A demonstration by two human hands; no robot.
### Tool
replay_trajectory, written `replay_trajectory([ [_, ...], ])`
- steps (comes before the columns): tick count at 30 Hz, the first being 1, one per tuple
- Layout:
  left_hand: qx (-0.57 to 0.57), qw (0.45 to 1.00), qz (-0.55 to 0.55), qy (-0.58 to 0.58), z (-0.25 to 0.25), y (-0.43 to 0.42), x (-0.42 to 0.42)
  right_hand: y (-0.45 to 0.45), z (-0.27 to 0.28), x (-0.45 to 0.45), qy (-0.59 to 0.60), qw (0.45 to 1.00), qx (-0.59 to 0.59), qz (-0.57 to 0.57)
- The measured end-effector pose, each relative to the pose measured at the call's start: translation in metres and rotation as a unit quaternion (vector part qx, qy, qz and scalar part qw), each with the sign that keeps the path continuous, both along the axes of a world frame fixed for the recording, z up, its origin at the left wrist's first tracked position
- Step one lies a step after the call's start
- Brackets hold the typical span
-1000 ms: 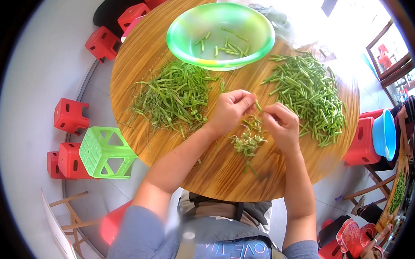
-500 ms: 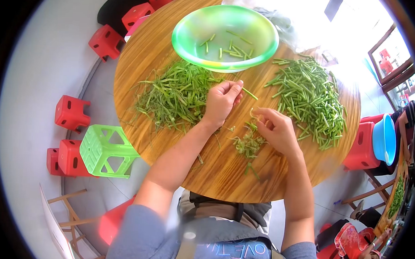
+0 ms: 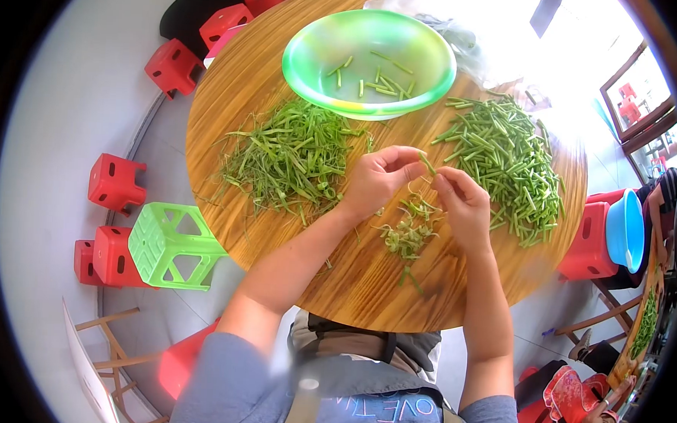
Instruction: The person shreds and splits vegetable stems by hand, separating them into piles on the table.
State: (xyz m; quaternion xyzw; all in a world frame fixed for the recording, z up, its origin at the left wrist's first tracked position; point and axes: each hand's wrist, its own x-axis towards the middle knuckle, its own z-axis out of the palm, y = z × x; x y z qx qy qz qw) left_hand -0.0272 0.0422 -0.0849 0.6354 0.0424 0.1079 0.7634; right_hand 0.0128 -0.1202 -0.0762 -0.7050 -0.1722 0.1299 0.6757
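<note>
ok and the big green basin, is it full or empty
Mostly empty, but not completely: the green basin holds just a few cut stems scattered on its bottom, with bare plastic around them.

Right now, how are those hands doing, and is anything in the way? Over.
Left hand pinching stem. Right hand at stem's near end, grip unclear. Scraps below; nothing visibly blocking.

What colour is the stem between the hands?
Stem: green; best seen in the head view.
</note>
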Motion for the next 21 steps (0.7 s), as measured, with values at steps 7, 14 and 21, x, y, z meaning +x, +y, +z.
replay_trajectory([
  [7,0.015,0.997,-0.048,-0.056,0.000,-0.001,-0.002,-0.001,0.003,-0.001,-0.001,0.999,-0.015,0.038],
  [14,0.290,0.936,0.036,-0.198,-0.006,0.005,0.002,-0.002,0.000,0.002,-0.111,0.993,-0.018,-0.044],
  [21,0.542,0.770,0.096,-0.322,-0.008,0.014,0.005,-0.003,0.009,-0.004,-0.037,0.993,-0.086,0.066],
])
